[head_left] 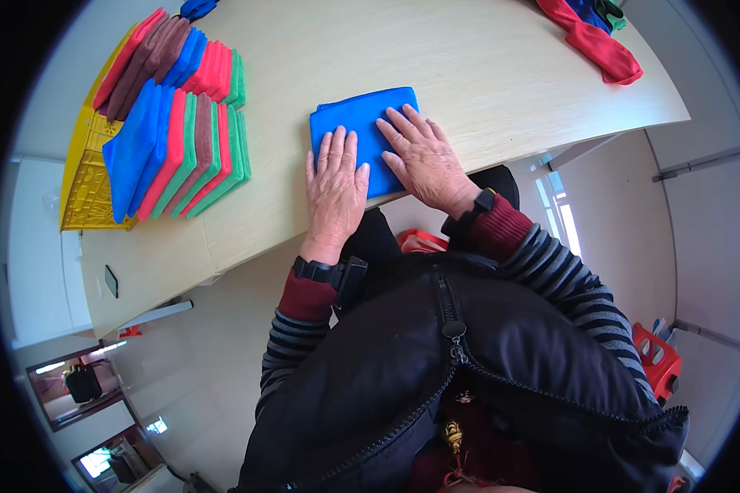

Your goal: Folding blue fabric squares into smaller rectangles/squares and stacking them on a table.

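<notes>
A folded blue cloth (362, 111) lies flat at the near edge of the pale wooden table (304, 49). My left hand (335, 185) rests palm down on its left part, fingers stretched out and pointing away from me. On the right part lies my right hand (432, 160), also palm down, with its fingers spread. Neither hand grips the cloth; both press on its top. To the left, folded cloths (177, 156) in blue, red, green and brown stand on edge in two rows.
A yellow plastic basket (78, 181) sits behind the folded cloths at the table's left end. A flat dark object (111, 281) lies nearer on that side. Loose red cloth (604, 53) is bunched at the far right. A red plastic container (656, 361) stands below, to the right.
</notes>
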Tool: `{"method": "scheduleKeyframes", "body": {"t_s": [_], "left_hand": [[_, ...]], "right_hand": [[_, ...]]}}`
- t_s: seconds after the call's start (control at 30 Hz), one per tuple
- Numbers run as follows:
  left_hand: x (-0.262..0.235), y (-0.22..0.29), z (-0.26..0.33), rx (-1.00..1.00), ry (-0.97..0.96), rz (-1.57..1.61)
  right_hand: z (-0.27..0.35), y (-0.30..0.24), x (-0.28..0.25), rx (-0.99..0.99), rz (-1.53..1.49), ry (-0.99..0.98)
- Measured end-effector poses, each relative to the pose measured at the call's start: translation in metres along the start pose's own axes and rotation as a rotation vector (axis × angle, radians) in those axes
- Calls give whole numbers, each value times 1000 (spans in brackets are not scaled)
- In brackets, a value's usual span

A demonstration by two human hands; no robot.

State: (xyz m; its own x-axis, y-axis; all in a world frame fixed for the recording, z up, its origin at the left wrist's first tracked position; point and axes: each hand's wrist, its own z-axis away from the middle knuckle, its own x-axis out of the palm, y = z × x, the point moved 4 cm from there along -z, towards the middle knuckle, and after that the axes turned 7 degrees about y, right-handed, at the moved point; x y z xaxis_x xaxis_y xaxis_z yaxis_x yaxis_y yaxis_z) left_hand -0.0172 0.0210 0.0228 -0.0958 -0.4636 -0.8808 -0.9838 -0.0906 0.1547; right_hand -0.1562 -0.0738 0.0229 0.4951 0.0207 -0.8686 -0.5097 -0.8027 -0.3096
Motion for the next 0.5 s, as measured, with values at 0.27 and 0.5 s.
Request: {"method": "scheduleKeyframes", "body": {"t_s": [0.27, 0.5], "left_hand": [[-3, -18, 8, -117, -29, -21], [-7, -43, 20, -211, -33, -95]], "right_hand": [[4, 3, -4, 43, 5, -4], [11, 14, -12, 54, -5, 3]]}}
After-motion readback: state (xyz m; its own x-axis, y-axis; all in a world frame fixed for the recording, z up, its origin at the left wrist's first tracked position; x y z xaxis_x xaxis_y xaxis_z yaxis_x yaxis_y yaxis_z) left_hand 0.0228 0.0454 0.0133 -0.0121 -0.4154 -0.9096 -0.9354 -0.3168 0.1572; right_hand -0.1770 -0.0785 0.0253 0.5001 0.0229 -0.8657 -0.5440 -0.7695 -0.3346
